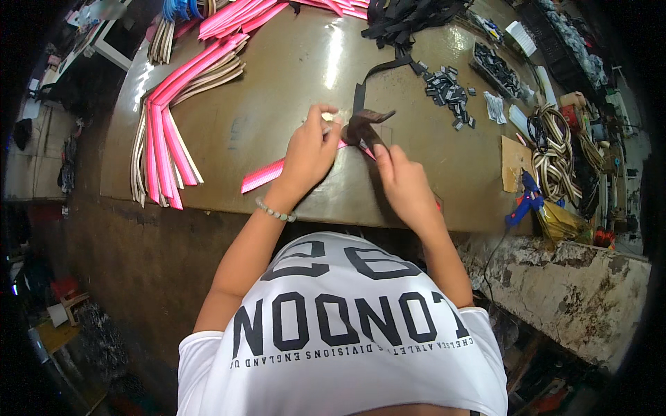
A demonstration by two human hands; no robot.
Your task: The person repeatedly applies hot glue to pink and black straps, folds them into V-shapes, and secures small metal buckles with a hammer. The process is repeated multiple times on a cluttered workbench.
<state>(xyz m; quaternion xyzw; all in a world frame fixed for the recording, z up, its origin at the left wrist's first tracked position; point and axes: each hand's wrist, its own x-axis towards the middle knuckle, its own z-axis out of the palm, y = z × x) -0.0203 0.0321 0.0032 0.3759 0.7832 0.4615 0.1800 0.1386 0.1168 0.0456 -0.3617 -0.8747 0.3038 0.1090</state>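
Observation:
My right hand [401,182] is wrapped round the handle of a claw hammer [368,126], its dark rusty head close to my left fingertips. My left hand [312,149] is curled, fingers bent together beside a small pale thing [331,118]; what they grip cannot be made out. A pink flat strip [262,176] lies slanting on the table, passing under my left wrist and showing again below the hammer head. From the far side a black strap [359,97] runs down to the hammer, which hides its end.
Bent pink and cream strips [163,114] lie at the left of the brown table [284,90]. Black straps [406,21] are heaped at the back. Small dark clips [447,90] are scattered at right, near a filled tray [496,68], coiled tubing [555,152] and a blue glue gun [527,200].

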